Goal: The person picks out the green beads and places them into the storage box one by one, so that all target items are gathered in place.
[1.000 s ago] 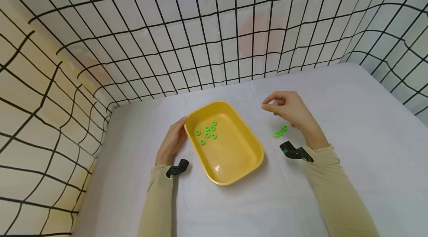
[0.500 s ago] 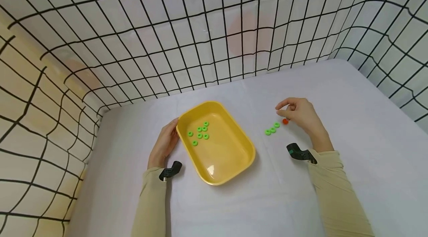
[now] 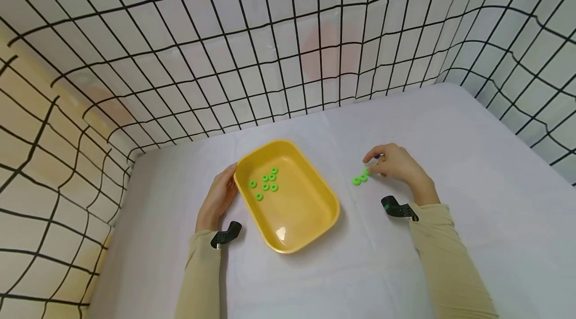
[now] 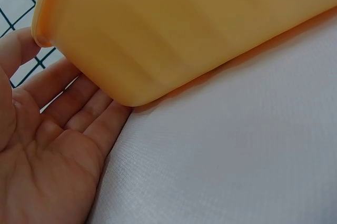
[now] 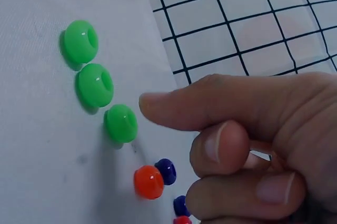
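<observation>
Right wrist view: three glossy green ring beads [image 5: 97,84] are seen in a slanting row at upper left on white woven cloth [image 5: 37,145], with a red bead [image 5: 148,182] and blue beads [image 5: 166,170] just below them. The right hand [image 5: 247,145] is held beside them, thumb extended almost to the nearest green bead, the other fingers curled under; nothing is seen gripped. In the head view the same beads [image 3: 361,178] lie right of centre, at the fingertips of the right hand [image 3: 396,166]. Well apart, at centre, a smooth yellow plastic tray [image 3: 310,219] with rounded corners holds more green beads [image 3: 265,185]. The left hand [image 3: 216,199] is laid open and flat against its left wall, seemingly to steady it. Black wire grid [image 3: 270,44] encloses the table.
</observation>
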Motion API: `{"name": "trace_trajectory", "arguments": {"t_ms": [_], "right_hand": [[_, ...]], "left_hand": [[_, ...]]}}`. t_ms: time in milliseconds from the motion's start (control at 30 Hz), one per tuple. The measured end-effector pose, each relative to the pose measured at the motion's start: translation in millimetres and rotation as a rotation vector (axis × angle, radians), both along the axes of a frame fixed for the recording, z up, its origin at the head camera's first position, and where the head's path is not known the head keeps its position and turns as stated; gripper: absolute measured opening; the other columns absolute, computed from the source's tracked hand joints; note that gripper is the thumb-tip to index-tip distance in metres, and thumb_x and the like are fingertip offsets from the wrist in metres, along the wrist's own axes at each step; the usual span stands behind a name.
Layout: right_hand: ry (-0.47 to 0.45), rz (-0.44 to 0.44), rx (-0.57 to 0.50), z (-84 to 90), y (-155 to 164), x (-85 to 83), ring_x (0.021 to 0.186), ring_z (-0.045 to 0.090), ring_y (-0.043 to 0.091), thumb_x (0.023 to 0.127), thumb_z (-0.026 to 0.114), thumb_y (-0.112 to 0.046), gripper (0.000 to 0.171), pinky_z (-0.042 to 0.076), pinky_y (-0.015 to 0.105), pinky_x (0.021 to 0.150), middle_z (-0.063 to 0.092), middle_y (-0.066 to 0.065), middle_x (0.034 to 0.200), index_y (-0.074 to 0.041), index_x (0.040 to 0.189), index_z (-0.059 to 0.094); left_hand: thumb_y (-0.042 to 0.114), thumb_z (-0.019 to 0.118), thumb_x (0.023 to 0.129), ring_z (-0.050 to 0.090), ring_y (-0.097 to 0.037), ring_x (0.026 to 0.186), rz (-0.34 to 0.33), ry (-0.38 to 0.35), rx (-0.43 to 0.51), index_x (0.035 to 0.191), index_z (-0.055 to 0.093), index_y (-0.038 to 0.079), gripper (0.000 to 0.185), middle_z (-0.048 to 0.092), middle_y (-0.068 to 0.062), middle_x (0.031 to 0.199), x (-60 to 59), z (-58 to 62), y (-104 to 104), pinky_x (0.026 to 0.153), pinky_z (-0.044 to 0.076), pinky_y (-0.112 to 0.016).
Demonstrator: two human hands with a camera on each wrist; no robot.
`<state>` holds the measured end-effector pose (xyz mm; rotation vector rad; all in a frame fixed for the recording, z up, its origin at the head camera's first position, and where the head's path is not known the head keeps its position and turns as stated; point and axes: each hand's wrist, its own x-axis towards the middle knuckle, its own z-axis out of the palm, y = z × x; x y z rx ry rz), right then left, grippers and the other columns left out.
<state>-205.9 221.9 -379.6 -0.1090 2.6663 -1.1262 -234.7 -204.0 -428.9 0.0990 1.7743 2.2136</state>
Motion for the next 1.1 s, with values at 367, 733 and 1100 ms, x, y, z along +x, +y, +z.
{"name": "trace_trajectory", "arguments": {"t_ms": [367,733,1100], "right_hand": [[-0.034,0.072,-0.191,-23.3,12,-4.9,0.047,0.045,0.015,0.078,0.071,-0.011,0.028,0.036,0.025,0.055,0.046,0.000,0.052,-0.002,0.104,0.064],[-0.018,0.033,-0.157,-28.5,19,-5.2,0.045,0.045,0.013,0.077,0.070,-0.010,0.026,0.033,0.023,0.046,0.045,-0.001,0.052,-0.002,0.102,0.064],[0.022,0.020,-0.162,-30.4,17,-5.4,0.045,0.046,0.015,0.077,0.072,-0.012,0.027,0.034,0.025,0.051,0.046,0.000,0.049,-0.001,0.100,0.064]], "left_hand": [[0.036,0.040,0.098,0.046,-0.013,0.109,0.013,-0.012,-0.007,0.130,0.041,-0.002,0.050,0.049,-0.005,0.122,3.1,1.8,-2,0.095,0.041,-0.018],[0.037,0.042,0.097,0.045,-0.012,0.116,0.008,-0.011,-0.024,0.136,0.037,-0.002,0.056,0.045,-0.006,0.130,3.1,0.2,1,0.097,0.039,-0.018],[0.037,0.041,0.097,0.045,-0.014,0.113,0.018,-0.019,-0.030,0.133,0.040,0.000,0.052,0.045,-0.007,0.128,2.5,-0.3,1,0.096,0.040,-0.018]]}}
